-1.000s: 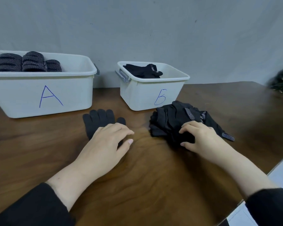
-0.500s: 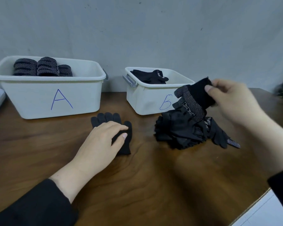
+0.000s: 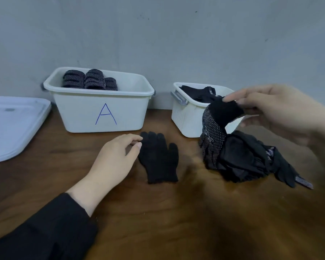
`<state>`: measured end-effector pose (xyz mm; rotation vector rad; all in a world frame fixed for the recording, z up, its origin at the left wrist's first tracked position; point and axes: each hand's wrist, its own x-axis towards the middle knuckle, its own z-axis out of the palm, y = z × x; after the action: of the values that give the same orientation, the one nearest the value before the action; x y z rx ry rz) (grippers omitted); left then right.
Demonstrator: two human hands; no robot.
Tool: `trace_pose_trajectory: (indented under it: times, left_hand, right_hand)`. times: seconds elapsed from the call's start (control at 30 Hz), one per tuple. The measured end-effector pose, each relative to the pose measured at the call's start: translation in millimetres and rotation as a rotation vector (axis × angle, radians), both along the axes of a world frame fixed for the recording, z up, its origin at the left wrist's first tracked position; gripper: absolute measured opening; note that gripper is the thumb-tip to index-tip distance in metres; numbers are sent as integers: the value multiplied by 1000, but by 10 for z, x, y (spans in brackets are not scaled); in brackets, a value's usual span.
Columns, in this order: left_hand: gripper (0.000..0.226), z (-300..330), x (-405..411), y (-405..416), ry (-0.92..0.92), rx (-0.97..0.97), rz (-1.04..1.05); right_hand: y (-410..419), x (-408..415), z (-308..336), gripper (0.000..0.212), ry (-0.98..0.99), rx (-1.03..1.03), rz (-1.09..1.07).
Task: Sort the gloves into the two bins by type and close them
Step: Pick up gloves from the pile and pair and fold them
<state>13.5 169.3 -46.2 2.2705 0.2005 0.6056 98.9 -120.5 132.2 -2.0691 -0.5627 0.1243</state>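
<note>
Bin A [image 3: 101, 113], white and open, holds rolled grey knit gloves [image 3: 90, 79]. To its right stands the smaller white bin B [image 3: 186, 117] with black gloves [image 3: 201, 93] inside. A black knit glove [image 3: 159, 158] lies flat on the table in front of the bins. My left hand [image 3: 114, 158] rests just left of it, fingers loosely curled, fingertips at its edge. My right hand [image 3: 276, 109] pinches the cuff of a black dotted glove [image 3: 214, 128] and holds it hanging in front of bin B, above a pile of black gloves [image 3: 251, 162].
White bin lids [image 3: 11, 126] lie stacked at the left on the brown wooden table [image 3: 176, 222]. A grey wall runs right behind the bins.
My right hand gripped a dotted glove in the pile and lifted it up by the cuff. My left hand slid off the flat knit glove to its left side.
</note>
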Motion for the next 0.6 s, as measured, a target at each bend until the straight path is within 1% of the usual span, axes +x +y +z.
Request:
trace_pose_trajectory:
  times: [0.07, 0.13, 0.23, 0.27, 0.33, 0.43, 0.5, 0.6]
  left_hand:
    - [24, -7, -5, 54, -3, -1, 12]
    - [24, -10, -3, 88, -8, -13, 22]
    - [24, -1, 1, 97, 5, -23, 33]
    - [24, 0, 2, 95, 9, -22, 31]
    - [24, 3, 0, 93, 11, -21, 26]
    - [25, 8, 6, 101, 3, -28, 44]
    - [25, 9, 10, 108, -8, -24, 60]
    - [25, 8, 16, 122, -22, -25, 77]
  right_hand:
    - [89, -17, 4, 27, -61, -154, 34]
    - [195, 13, -7, 25, -189, -328, 7]
    - [437, 80, -41, 6, -378, -479, -34]
    - [516, 113, -52, 7, -445, -521, -47]
    - [653, 189, -70, 12, -471, -512, -36]
    - [834, 315, -123, 10, -342, -436, -17]
    - [957, 404, -171, 10, -306, -359, -23]
    - [1094, 508, -204, 12, -418, -176, -86]
